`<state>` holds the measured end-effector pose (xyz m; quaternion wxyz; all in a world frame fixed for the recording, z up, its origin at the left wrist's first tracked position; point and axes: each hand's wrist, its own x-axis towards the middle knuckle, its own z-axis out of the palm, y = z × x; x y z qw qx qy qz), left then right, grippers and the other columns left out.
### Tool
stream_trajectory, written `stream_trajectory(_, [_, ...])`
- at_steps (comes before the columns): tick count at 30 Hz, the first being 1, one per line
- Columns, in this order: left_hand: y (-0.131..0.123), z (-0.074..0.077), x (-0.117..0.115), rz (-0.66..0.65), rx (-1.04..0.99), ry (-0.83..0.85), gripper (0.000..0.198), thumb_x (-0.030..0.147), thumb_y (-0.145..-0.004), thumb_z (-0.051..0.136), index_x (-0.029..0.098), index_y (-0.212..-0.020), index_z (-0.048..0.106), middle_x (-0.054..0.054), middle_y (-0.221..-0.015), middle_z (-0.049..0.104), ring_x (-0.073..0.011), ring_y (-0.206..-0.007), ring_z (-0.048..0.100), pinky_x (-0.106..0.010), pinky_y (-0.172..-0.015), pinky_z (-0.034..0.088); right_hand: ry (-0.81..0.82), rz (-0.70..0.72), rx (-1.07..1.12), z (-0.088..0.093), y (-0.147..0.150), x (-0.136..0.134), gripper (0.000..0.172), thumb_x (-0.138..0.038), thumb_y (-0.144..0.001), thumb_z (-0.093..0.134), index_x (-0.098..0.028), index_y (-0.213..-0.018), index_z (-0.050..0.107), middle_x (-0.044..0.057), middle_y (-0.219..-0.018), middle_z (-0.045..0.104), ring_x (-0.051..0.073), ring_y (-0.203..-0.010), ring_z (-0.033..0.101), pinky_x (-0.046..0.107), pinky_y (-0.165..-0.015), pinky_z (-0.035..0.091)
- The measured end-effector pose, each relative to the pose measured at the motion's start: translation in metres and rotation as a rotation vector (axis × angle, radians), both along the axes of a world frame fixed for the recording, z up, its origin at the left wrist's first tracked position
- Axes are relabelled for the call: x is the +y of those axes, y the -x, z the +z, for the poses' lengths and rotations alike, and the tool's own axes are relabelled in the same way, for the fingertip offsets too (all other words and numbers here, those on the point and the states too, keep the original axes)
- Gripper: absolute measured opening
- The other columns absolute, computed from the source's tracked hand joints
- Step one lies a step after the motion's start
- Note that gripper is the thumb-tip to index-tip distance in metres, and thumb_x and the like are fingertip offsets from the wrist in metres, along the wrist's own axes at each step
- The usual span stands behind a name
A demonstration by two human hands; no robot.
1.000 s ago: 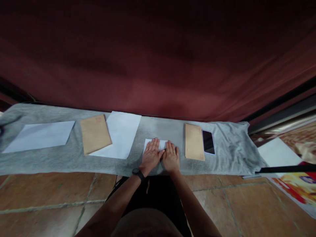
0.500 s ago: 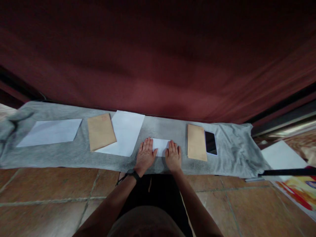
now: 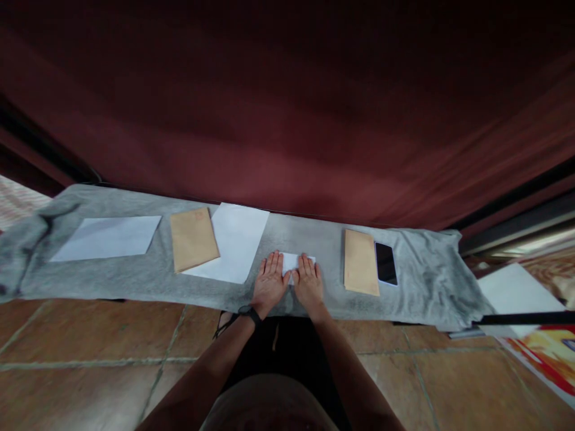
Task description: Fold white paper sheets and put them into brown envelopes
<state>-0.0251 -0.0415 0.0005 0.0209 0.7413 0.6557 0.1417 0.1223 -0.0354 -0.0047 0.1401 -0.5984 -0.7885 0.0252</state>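
A small folded white paper [image 3: 290, 262] lies on the grey cloth [image 3: 309, 233] straight in front of me, partly hidden under both hands. My left hand [image 3: 270, 281] rests flat on its left side, fingers stretched out and thumb toward the middle. My right hand [image 3: 308, 284] presses flat on the paper's right part, its fingers also extended. The two thumbs are close together over the paper. Neither hand grips anything.
Left of my hands, brown envelopes [image 3: 194, 239] overlap a white sheet [image 3: 242, 239]; another white sheet [image 3: 110, 236] lies farther left. Right are more brown envelopes [image 3: 360, 263] beside a phone [image 3: 385, 263]. A dark red curtain [image 3: 287, 143] hangs behind; floor tiles [image 3: 117, 335] are below.
My right hand has slid left across the paper, closer to my left hand, covering more of it. The left hand stays on the paper's left side. The view has shifted slightly.
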Motion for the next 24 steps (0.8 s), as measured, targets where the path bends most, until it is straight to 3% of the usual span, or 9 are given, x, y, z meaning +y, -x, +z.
stream_trajectory(6, [-0.001, -0.003, 0.0, 0.016, -0.016, -0.013, 0.065, 0.042, -0.102, 0.035, 0.007, -0.156, 0.035, -0.017, -0.162, 0.036, -0.0274, -0.152, 0.03, -0.049, -0.125, 0.022, -0.061, -0.104, -0.006, -0.007, -0.018, -0.004, 0.055, -0.034, -0.107, 0.034, -0.007, -0.155, 0.036, 0.019, -0.159, 0.04, 0.027, -0.147, 0.039, 0.049, -0.12, 0.027])
stream_trajectory(21, [-0.005, -0.003, -0.008, 0.054, -0.007, -0.031, 0.06, 0.037, -0.102, 0.033, 0.008, -0.155, 0.038, -0.018, -0.16, 0.038, -0.0286, -0.152, 0.03, -0.052, -0.124, 0.023, -0.148, -0.122, 0.003, -0.008, -0.029, -0.011, 0.054, -0.033, -0.106, 0.032, -0.007, -0.154, 0.039, 0.021, -0.155, 0.046, 0.029, -0.143, 0.044, 0.053, -0.118, 0.028])
stream_trajectory(24, [-0.016, -0.002, -0.019, -0.052, -0.016, -0.042, 0.057, 0.034, -0.102, 0.035, 0.011, -0.154, 0.042, -0.015, -0.161, 0.036, -0.0285, -0.153, 0.029, -0.051, -0.125, 0.023, -0.148, -0.12, 0.011, -0.008, -0.029, -0.011, 0.054, -0.032, -0.106, 0.031, -0.007, -0.154, 0.039, 0.021, -0.155, 0.046, 0.03, -0.144, 0.043, 0.053, -0.118, 0.027])
